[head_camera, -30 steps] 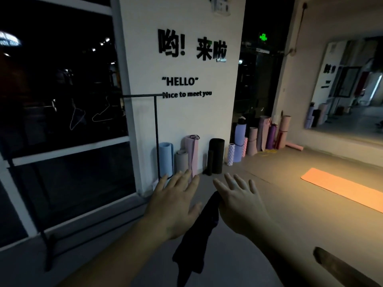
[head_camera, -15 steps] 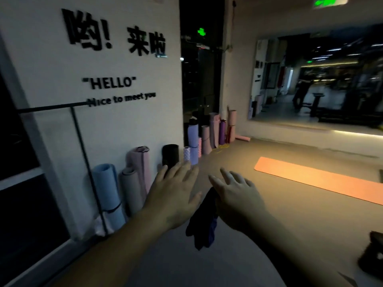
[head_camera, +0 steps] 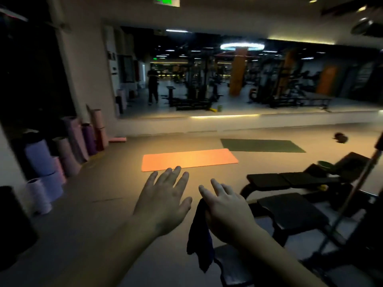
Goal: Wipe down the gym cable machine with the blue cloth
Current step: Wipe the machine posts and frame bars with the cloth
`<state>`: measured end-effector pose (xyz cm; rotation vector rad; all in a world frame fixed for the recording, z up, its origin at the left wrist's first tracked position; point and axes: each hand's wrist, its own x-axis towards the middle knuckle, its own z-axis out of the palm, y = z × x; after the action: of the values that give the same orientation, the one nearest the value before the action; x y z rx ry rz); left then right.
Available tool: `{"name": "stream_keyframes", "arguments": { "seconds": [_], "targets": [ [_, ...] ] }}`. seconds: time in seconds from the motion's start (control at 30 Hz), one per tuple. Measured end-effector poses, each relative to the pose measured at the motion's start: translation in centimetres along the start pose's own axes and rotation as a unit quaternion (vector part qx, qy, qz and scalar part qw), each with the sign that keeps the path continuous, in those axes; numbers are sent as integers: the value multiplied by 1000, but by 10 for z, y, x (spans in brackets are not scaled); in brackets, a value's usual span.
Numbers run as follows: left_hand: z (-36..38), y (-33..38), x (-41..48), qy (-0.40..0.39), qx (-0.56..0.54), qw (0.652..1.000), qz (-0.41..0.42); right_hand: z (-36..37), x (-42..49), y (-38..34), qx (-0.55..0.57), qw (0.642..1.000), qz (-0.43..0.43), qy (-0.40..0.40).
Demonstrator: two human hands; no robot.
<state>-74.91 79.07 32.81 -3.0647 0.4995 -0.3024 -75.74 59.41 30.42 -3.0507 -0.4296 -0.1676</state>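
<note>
Both hands are held out ahead, backs upward. The left hand (head_camera: 163, 201) is spread flat and carries nothing. The right hand (head_camera: 226, 212) has its fingers stretched forward, and the blue cloth (head_camera: 200, 243) appears to be pinched at its thumb side, though the thumb itself is hidden.

A long mirror (head_camera: 248, 75) is seen across the far wall, with dim equipment reflected in it; the cable machine cannot be picked out with certainty. The floor (head_camera: 99, 204) is poorly lit. A black weight bench (head_camera: 290, 210) stands close on the right, just beyond the right hand. An orange mat (head_camera: 189, 159) and a green mat (head_camera: 261, 145) are laid out further ahead, and rolled mats (head_camera: 70, 146) are stacked along the left wall.

The hold is judged weak, since no fingers are closed round the cloth, so it could be dropped on the way to the machine. In this light the bench could also be bumped, or the trailing end snagged on it.

The cloth hangs from the inner edge of the right hand, between the two hands, touching the right one and apart from the left, its loose end well below both palms.
</note>
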Motion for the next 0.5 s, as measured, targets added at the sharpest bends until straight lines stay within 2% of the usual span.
{"name": "stream_keyframes", "arguments": {
  "seconds": [0.2, 0.5],
  "targets": [
    [23, 3, 136, -17, -29, 992, 124, 2, 78, 56, -4, 990, 141, 22],
    [64, 13, 373, -10, -7, 978, 210, 22, 235, 178, 7, 964, 263, 32]
  ]
}}
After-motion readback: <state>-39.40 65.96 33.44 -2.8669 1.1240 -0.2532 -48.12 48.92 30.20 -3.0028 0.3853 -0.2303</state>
